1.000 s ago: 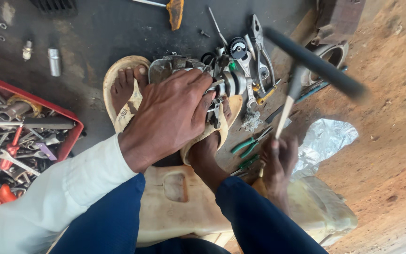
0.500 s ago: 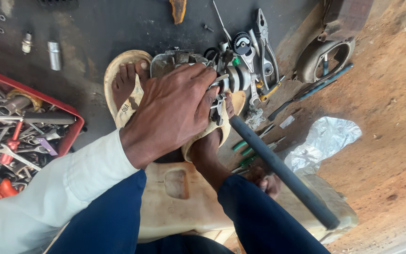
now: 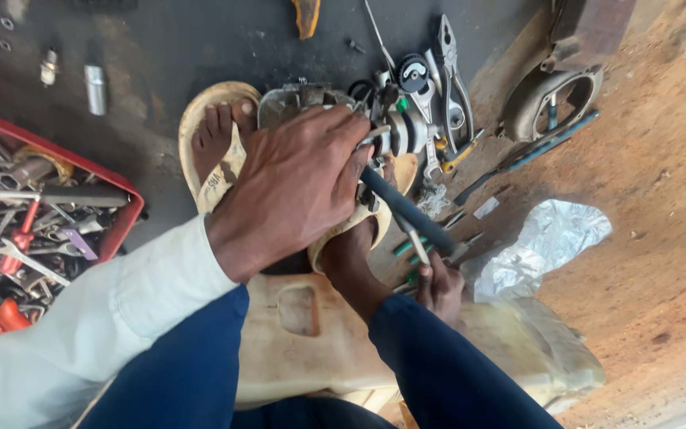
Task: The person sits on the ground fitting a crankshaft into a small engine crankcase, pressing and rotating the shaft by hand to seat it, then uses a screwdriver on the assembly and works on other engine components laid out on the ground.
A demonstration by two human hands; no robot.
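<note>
1. Hammer (image 3: 406,213) at picture centre, between the two hands; its dark bar runs from about 4 o'clock near the right hand up to 10 o'clock, where the end touches the metal engine part (image 3: 395,131). Long axis diagonal, working end pointing up-left. A thin pale shaft runs down from the bar into the grip.
2. Right hand (image 3: 441,287), nearest the body at 5 o'clock of centre, fingers clenched around the hammer's lower shaft, knuckles up.
3. Left hand (image 3: 299,187), forearm in a white sleeve (image 3: 97,326) coming from 8 o'clock, palm down, fingers curled and clamped over the engine part, pressing it down.
4. Engine part: grey cast metal with ribbed cylinder and small fittings, held between two sandalled feet (image 3: 216,139) on a dark floor.
5. Pale plastic jerrycan (image 3: 295,349) lies under the blue-trousered legs, at 6 o'clock.
6. Red tray (image 3: 125,210) of spanners and loose tools at 9 o'clock.
7. Crumpled plastic bag (image 3: 549,242) at 3 o'clock, on orange dirt.
8. Pliers (image 3: 450,75) at 1 o'clock; round metal housing (image 3: 553,103) farther out at 2 o'clock.
</note>
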